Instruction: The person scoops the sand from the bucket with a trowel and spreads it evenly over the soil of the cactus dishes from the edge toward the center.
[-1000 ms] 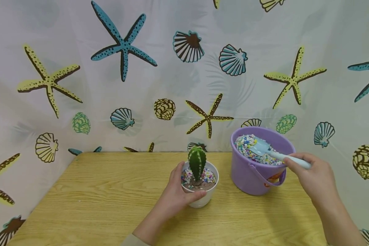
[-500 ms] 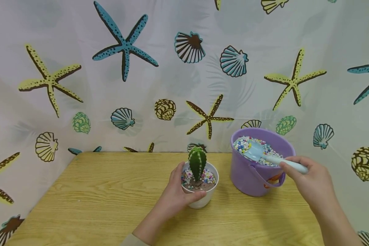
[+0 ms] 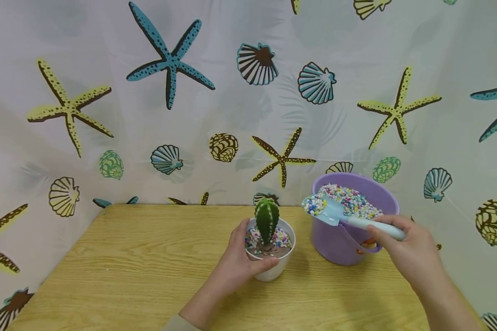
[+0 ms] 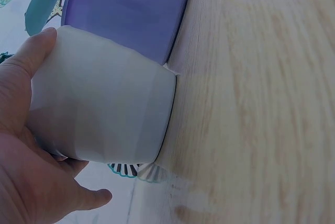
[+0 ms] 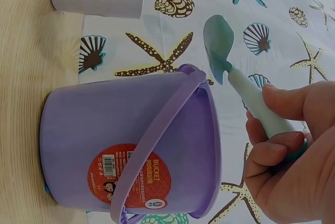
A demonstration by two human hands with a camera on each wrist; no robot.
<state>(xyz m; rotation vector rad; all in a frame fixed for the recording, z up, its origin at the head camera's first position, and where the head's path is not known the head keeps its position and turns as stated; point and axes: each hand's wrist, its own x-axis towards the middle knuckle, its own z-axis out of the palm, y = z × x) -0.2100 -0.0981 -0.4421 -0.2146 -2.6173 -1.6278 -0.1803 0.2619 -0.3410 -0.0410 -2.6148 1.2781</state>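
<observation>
A small green cactus (image 3: 267, 221) stands in a white flower pot (image 3: 269, 272), with brown soil and a scatter of coloured beads around its base. My left hand (image 3: 237, 264) grips this pot, thumb on the near side and fingers round the left side. In my right hand (image 3: 414, 250) is the handle of a light blue toy shovel (image 3: 332, 211). Its blade carries a heap of coloured beads (image 3: 314, 205) over the left rim of the purple bucket (image 3: 335, 243). More small beads fill much of the bucket, and the right wrist view shows its red label (image 5: 131, 177).
Pot and bucket stand side by side on a wooden table (image 3: 128, 266). The bucket's handle (image 5: 157, 140) hangs down its near side. Behind the table hangs a pale curtain (image 3: 215, 110) printed with starfish and shells.
My right hand has raised the shovel out of the beads and moved it left to the bucket's rim, with beads on the blade. The left hand and pot have stayed in place.
</observation>
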